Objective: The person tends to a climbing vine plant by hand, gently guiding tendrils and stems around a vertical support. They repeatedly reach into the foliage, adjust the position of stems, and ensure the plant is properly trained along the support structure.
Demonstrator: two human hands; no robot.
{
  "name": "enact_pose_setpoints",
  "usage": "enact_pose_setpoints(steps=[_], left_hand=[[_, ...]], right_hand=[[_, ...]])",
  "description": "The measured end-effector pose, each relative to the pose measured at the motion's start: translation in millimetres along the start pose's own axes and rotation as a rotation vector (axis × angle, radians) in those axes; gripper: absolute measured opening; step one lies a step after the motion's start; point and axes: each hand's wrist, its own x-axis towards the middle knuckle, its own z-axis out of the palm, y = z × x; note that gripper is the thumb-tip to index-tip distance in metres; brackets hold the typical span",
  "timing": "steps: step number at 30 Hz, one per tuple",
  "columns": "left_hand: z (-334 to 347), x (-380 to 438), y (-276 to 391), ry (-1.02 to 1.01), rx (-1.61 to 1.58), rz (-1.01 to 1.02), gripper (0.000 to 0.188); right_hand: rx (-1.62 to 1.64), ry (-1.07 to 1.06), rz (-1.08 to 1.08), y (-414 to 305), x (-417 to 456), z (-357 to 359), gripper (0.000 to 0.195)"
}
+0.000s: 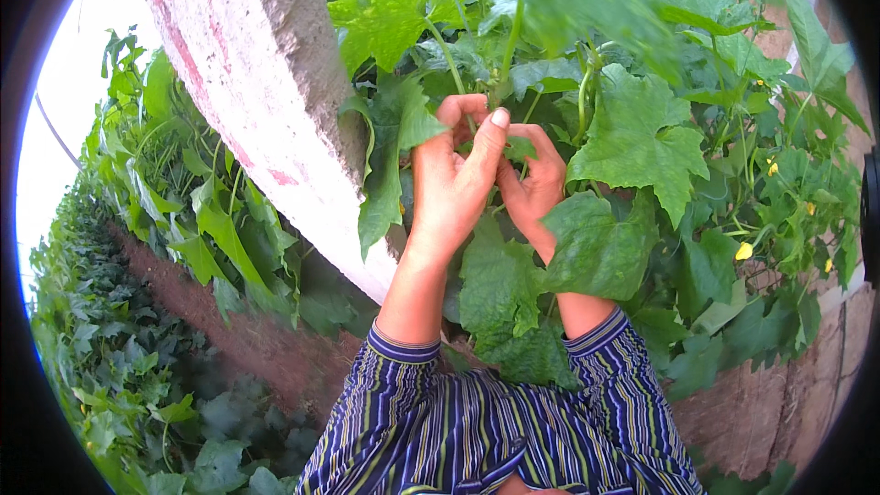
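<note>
Both hands meet among the leaves of a climbing vine with lobed leaves, close to the middle of the view. My left hand (450,175) has its fingers curled around a green vine stem (510,48) near a node, with the thumb pointing up beside it. Just right of it and slightly lower, my right hand (533,179) is bent inward, its fingertips partly hidden behind the left hand and small leaves; what it holds cannot be seen. A broad leaf (605,244) covers part of my right wrist. Another leaf (395,144) hangs left of my left hand.
A rough whitish concrete post (275,82) with red marks slants down close to my left arm. Rows of vines (206,206) and a brown soil path (227,344) lie at left. Yellow flowers (744,251) dot the foliage at right, before a brownish wall (770,412).
</note>
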Motion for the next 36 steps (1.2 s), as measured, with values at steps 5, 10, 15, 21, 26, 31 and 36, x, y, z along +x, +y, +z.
enact_pose_setpoints(steps=[5, 10, 15, 21, 26, 31, 36], left_hand=[[0.1, -1.2, -5.8, 0.058, -0.266, -0.007, 0.017], [9.4, 10.6, -13.0, 0.023, -0.192, 0.044, 0.015], [5.7, 13.1, -7.8, -0.067, -0.170, 0.011, 0.017], [-0.7, 16.7, -8.9, -0.183, -0.076, -0.032, 0.018], [4.7, 15.8, 0.5, -0.135, -0.100, -0.030, 0.025], [6.8, 18.6, 2.2, -0.050, -0.175, 0.008, 0.034], [3.5, 40.7, -12.2, 0.032, -0.175, -0.008, 0.025]], right_hand=[[0.040, -0.305, 0.284, 5.9, 3.6, -18.6, 0.028], [0.135, -0.234, 0.513, 12.5, 55.3, -60.0, 0.020], [0.597, -0.483, 0.378, -17.5, 120.8, -32.1, 0.027], [0.691, -0.632, 0.341, -14.2, 141.9, -29.7, 0.027], [0.518, -0.676, 0.383, -16.0, 152.5, -20.3, 0.017], [0.585, -0.340, 0.605, 6.0, 143.4, -2.8, 0.016], [0.925, 0.054, 0.619, 21.2, 132.6, -12.6, 0.015]])
